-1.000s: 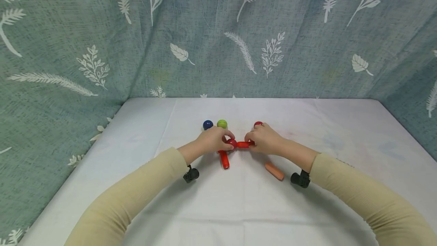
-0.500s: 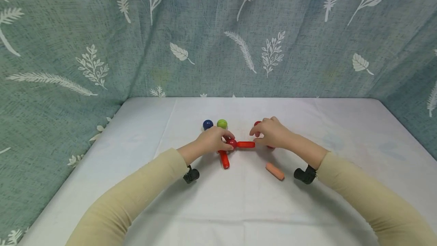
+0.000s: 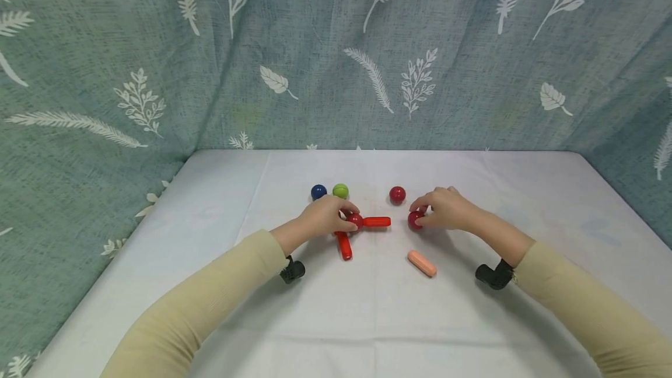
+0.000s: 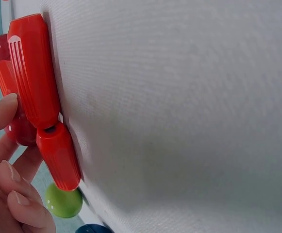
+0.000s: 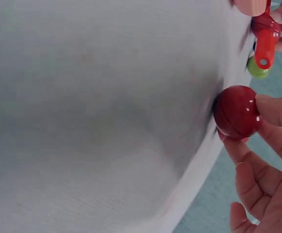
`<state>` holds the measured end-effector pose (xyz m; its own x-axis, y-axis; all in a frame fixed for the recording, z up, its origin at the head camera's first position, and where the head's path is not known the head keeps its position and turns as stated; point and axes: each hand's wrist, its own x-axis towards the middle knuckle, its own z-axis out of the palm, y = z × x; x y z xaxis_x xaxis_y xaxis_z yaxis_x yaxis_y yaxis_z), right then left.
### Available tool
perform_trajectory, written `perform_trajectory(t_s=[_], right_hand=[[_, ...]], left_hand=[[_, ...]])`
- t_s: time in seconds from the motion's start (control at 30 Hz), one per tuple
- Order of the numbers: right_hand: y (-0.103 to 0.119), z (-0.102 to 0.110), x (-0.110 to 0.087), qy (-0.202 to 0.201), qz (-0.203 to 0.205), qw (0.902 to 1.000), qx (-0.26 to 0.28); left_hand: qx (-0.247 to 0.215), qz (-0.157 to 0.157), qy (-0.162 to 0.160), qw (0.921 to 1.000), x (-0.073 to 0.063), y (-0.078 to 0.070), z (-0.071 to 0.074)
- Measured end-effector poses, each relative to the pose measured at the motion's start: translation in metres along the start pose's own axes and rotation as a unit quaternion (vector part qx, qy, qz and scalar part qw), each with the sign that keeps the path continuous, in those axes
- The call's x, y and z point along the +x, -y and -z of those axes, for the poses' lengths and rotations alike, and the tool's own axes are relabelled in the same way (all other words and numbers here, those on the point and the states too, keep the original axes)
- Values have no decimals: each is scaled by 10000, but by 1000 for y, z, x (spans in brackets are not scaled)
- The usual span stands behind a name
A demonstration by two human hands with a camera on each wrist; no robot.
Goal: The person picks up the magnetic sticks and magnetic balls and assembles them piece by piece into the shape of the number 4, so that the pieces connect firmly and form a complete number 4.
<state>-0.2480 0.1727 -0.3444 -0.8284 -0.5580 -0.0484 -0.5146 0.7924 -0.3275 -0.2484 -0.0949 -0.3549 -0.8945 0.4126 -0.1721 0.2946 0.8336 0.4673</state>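
Observation:
My left hand (image 3: pixel 326 216) pinches a glossy red ball (image 3: pixel 355 221) between thumb and fingers. A red ribbed stick (image 3: pixel 377 221) runs from that ball to the right, and another red stick (image 3: pixel 344 245) points toward the front. In the left wrist view a shorter red piece (image 4: pixel 59 158) lies end to end with the longer front stick. To the right, my right hand (image 3: pixel 447 209) pinches a second red ball (image 3: pixel 415 220) with thumb and fingertips, close over the white cloth. The right wrist view shows a seam round this ball (image 5: pixel 238 112).
Behind the left hand sit a dark blue ball (image 3: pixel 318 192) and a green ball (image 3: pixel 340 191). Another red ball (image 3: pixel 397 194) rests between the hands, farther back. A peach-coloured stick (image 3: pixel 422 263) lies nearer the front on the white-covered table (image 3: pixel 336 308).
My right hand has let go of the right-pointing red stick, moved right and taken hold of a red ball. My left hand stays on its ball.

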Motion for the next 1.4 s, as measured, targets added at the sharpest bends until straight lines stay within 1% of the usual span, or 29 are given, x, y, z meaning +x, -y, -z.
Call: perform_trajectory(t_s=[0.2, 0.5, 0.57, 0.77, 0.93, 1.13, 1.4], right_hand=[[-4, -4, -2, 44, -53, 9999, 156], [-4, -5, -1, 248, -381, 9970, 623], [-4, -6, -1, 227, -371, 9967, 684], [3, -11, 4, 18, -107, 9954, 954], [10, -13, 8, 59, 7, 9950, 1002], [14, -15, 10, 92, 15, 9943, 1058], [17, -16, 13, 116, 53, 9941, 1075]], left_hand=[[16, 42, 18, 10000, -1, -1, 0], [-53, 70, 1, 10000, -2, -1, 1], [-72, 70, -8, 9999, -2, -1, 1], [-70, 76, -28, 9999, -2, -1, 1], [-47, 72, -24, 10000, -3, -1, 0], [-21, 19, -21, 10000, -3, -2, 0], [-38, 87, -7, 10000, -3, -2, 1]])
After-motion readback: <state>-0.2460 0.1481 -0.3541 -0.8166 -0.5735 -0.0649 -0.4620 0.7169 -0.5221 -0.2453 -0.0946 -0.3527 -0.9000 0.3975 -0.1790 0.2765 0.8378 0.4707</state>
